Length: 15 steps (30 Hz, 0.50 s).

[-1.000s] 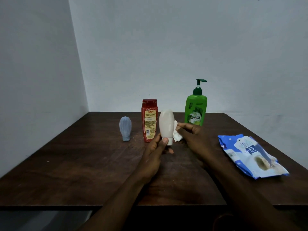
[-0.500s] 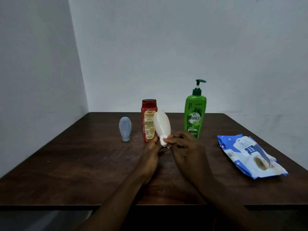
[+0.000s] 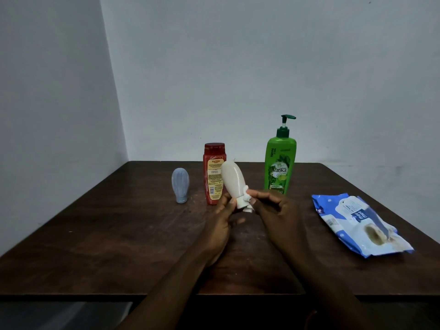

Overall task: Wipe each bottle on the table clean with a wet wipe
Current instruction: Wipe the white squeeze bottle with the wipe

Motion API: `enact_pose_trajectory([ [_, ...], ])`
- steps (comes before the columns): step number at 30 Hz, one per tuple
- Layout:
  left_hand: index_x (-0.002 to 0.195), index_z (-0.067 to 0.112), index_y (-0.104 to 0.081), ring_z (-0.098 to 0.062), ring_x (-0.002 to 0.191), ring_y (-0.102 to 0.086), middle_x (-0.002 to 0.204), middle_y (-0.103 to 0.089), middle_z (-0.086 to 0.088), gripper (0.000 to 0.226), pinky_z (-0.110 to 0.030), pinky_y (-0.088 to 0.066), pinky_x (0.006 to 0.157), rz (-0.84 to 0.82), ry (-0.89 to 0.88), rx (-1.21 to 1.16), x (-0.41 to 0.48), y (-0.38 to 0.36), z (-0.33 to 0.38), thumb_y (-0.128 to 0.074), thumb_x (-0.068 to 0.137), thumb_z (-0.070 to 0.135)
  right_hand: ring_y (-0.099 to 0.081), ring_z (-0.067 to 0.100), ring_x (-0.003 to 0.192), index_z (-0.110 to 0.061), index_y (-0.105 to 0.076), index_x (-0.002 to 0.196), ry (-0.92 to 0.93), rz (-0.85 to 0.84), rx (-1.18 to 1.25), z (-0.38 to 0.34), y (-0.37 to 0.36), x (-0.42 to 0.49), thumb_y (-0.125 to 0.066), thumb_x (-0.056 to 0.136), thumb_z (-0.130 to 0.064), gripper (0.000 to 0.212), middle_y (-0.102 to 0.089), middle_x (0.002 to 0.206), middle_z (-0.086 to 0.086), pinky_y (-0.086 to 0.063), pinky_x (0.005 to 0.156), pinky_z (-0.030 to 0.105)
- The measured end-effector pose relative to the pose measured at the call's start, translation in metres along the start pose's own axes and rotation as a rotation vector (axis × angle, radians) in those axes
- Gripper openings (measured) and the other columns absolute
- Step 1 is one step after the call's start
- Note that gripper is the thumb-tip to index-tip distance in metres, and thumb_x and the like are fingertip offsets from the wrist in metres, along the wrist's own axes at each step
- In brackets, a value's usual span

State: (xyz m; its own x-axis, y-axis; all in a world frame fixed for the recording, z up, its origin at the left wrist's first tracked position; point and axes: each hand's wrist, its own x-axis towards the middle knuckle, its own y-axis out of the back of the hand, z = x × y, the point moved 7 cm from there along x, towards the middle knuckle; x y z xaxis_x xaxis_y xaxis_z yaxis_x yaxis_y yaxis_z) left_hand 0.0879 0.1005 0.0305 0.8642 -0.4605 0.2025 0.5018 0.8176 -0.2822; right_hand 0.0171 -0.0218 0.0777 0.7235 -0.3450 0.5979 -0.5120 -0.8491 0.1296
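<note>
Left hand (image 3: 221, 225) grips cream bottle (image 3: 232, 179), tilted, cap down; right hand (image 3: 276, 210) pinches white wipe (image 3: 248, 210) round neck

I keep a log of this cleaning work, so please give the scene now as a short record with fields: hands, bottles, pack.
held bottle: white bottle, tilted, cap end down
left hand: grips the white bottle near its cap
right hand: holds a wet wipe against the cap end
standing upright: grey-blue bottle, red bottle, green pump bottle
wipes pack: lies on the table, at the right
</note>
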Motion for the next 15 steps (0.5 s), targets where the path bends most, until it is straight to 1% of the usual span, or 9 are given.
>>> enact_pose_trajectory([
  [1, 0.121, 0.027, -0.057, -0.009, 0.098, -0.066, 0.108, -0.071, 0.009, 0.025, -0.027, -0.054, 0.087, 0.005, 0.001, 0.055, -0.001, 0.001, 0.001, -0.041, 0.105, 0.02, -0.067, 0.001, 0.103, -0.022, -0.077, 0.105, 0.066, 0.009, -0.07, -0.004, 0.001, -0.001, -0.071, 0.088, -0.006, 0.024, -0.073, 0.108, -0.007, -0.055, 0.085, 0.019],
  [2, 0.122, 0.026, -0.058, -0.01, 0.094, -0.063, 0.105, -0.069, 0.007, 0.025, -0.026, -0.053, 0.087, 0.005, -0.009, 0.097, -0.002, 0.001, 0.002, -0.041, 0.105, 0.019, -0.065, 0.0, 0.104, -0.022, -0.077, 0.105, 0.129, 0.009, -0.137, -0.008, 0.0, -0.002, -0.071, 0.087, -0.003, 0.026, -0.071, 0.109, -0.007, -0.054, 0.085, 0.017],
  [4, 0.127, 0.023, -0.056, -0.012, 0.089, -0.061, 0.102, -0.07, 0.006, 0.027, -0.024, -0.053, 0.085, 0.012, -0.039, 0.12, -0.003, 0.003, 0.006, -0.044, 0.104, 0.015, -0.063, 0.001, 0.105, -0.019, -0.077, 0.107, 0.232, -0.004, -0.25, -0.013, -0.002, -0.006, -0.072, 0.085, 0.0, 0.03, -0.068, 0.11, -0.008, -0.053, 0.086, 0.017],
  [5, 0.126, 0.025, -0.056, -0.011, 0.09, -0.065, 0.102, -0.072, 0.01, 0.028, -0.022, -0.054, 0.084, 0.019, -0.044, 0.107, -0.004, 0.003, 0.007, -0.046, 0.103, 0.013, -0.063, 0.001, 0.105, -0.018, -0.077, 0.108, 0.275, -0.012, -0.286, -0.015, -0.004, -0.008, -0.073, 0.084, 0.002, 0.031, -0.067, 0.109, -0.008, -0.052, 0.088, 0.017],
  [7, 0.118, 0.028, -0.057, -0.003, 0.095, -0.07, 0.1, -0.075, 0.015, 0.03, -0.019, -0.054, 0.082, 0.02, -0.041, 0.07, -0.005, 0.003, 0.009, -0.049, 0.099, 0.005, -0.063, 0.004, 0.105, -0.015, -0.078, 0.106, 0.363, -0.028, -0.334, -0.02, -0.007, -0.013, -0.073, 0.081, 0.004, 0.031, -0.066, 0.108, -0.005, -0.05, 0.091, 0.018],
  [9, 0.11, 0.025, -0.059, -0.003, 0.095, -0.071, 0.097, -0.077, 0.013, 0.034, -0.02, -0.055, 0.083, -0.006, -0.025, 0.021, -0.007, 0.0, 0.011, -0.049, 0.096, -0.004, -0.064, 0.011, 0.105, -0.013, -0.078, 0.105, 0.42, -0.025, -0.358, -0.023, -0.008, -0.015, -0.072, 0.081, 0.002, 0.029, -0.066, 0.108, 0.0, -0.051, 0.092, 0.024],
  [11, 0.111, 0.018, -0.061, -0.009, 0.098, -0.071, 0.101, -0.078, 0.005, 0.034, -0.024, -0.056, 0.088, -0.028, -0.018, -0.037, -0.008, -0.001, 0.012, -0.046, 0.094, -0.008, -0.064, 0.011, 0.103, -0.012, -0.078, 0.105, 0.441, -0.012, -0.357, -0.026, -0.006, -0.017, -0.073, 0.082, -0.003, 0.025, -0.066, 0.107, 0.001, -0.051, 0.092, 0.022],
  [13, 0.113, 0.012, -0.062, -0.011, 0.097, -0.071, 0.1, -0.077, 0.002, 0.028, -0.024, -0.055, 0.088, -0.025, -0.024, -0.073, -0.009, -0.002, 0.014, -0.045, 0.095, -0.002, -0.065, 0.008, 0.1, -0.014, -0.078, 0.103, 0.44, -0.009, -0.341, -0.028, -0.005, -0.018, -0.073, 0.082, -0.01, 0.022, -0.066, 0.104, -0.001, -0.051, 0.09, 0.019],
  [15, 0.111, 0.01, -0.063, -0.009, 0.092, -0.071, 0.097, -0.077, 0.001, 0.021, -0.024, -0.055, 0.087, -0.002, -0.03, -0.083, -0.009, -0.001, 0.016, -0.05, 0.094, 0.013, -0.065, 0.005, 0.101, -0.017, -0.079, 0.103, 0.403, -0.022, -0.327, -0.027, -0.003, -0.017, -0.074, 0.083, -0.012, 0.021, -0.066, 0.103, -0.006, -0.05, 0.089, 0.018],
])
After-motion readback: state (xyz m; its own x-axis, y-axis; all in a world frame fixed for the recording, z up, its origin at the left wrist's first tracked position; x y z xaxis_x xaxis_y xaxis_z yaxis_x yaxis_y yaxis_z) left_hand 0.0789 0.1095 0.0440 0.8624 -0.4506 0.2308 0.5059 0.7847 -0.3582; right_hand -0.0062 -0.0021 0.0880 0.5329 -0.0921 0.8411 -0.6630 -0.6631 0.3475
